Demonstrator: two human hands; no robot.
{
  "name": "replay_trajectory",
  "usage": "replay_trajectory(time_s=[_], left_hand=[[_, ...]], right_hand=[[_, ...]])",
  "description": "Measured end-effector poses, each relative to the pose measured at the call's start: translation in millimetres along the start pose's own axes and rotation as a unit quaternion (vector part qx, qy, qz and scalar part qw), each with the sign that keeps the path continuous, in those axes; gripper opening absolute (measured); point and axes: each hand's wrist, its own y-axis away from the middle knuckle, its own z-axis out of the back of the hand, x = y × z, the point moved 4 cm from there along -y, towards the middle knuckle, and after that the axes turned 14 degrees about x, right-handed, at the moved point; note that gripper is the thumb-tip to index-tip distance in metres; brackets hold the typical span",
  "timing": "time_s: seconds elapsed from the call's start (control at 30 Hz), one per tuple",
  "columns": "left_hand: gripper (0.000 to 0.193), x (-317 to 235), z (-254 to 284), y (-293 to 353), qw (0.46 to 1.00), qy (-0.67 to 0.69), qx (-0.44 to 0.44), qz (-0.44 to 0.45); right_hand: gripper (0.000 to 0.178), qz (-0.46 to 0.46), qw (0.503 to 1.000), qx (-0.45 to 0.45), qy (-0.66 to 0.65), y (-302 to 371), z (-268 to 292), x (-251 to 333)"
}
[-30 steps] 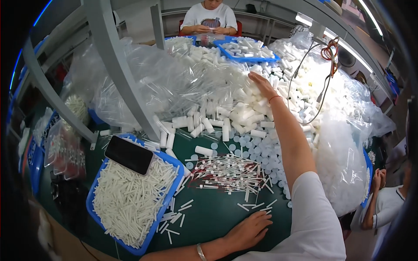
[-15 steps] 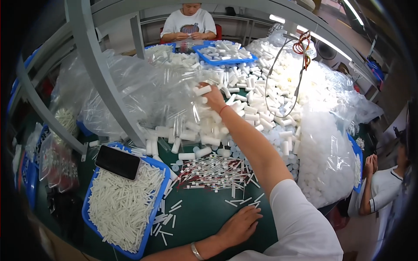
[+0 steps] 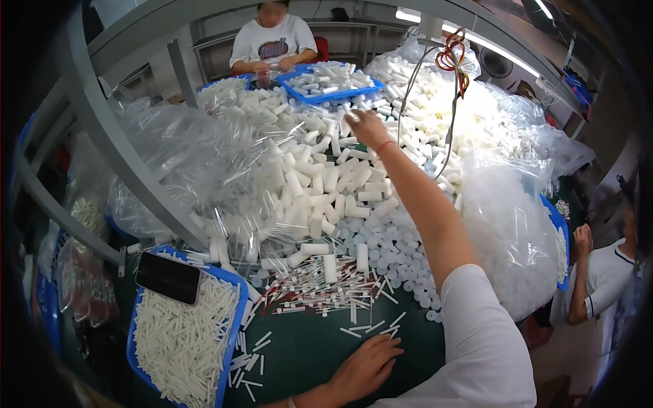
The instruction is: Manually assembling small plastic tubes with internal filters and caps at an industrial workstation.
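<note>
My right hand (image 3: 369, 129) reaches far across the table into a heap of thick white cylinders (image 3: 331, 178). Its fingers are closed around one white cylinder (image 3: 347, 111) at the heap's far side, below a blue tray. Near the front edge, my left hand (image 3: 366, 367) lies flat on the dark green tabletop (image 3: 292, 343), open and holding nothing. Just beyond its fingertips are a few thin white sticks (image 3: 373, 326). Farther off is a pile of thin white-tipped pieces with dark red parts (image 3: 323, 289). Small translucent round pieces (image 3: 401, 255) lie beneath my right forearm.
At the left stands a blue tray (image 3: 239, 299) of thin white sticks, a black phone (image 3: 168, 277) on its corner. Clear plastic bags (image 3: 183, 156) lie behind a grey metal post (image 3: 122, 129). A full bag (image 3: 507, 238) stands right; cables (image 3: 454, 81) hang overhead. One person sits opposite, another at right.
My right hand has moved farther away across the heap. More white cylinders lie spread in the middle, where clear plastic was. My left hand stays on the tabletop; the view has shifted slightly.
</note>
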Motion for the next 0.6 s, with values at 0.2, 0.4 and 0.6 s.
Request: replay_trajectory(time_s=[0.2, 0.4, 0.6], left_hand=[[0.02, -2.4, 15.9, 10.1, 0.994, 0.033, -0.095, 0.047], [0.026, 8.4, 1.4, 11.7, 0.999, 0.04, -0.007, 0.013], [0.026, 14.5, -1.0, 15.4, 0.999, 0.037, -0.029, 0.013]], right_hand=[[0.077, -0.237, 0.966, 0.097, 0.041, 5.3, 10.1, -137.1], [0.058, -0.097, 0.963, 0.148, -0.204, -8.4, -36.1, -98.1], [0.047, 0.202, 0.899, 0.237, -0.309, 27.0, -67.6, 42.6]])
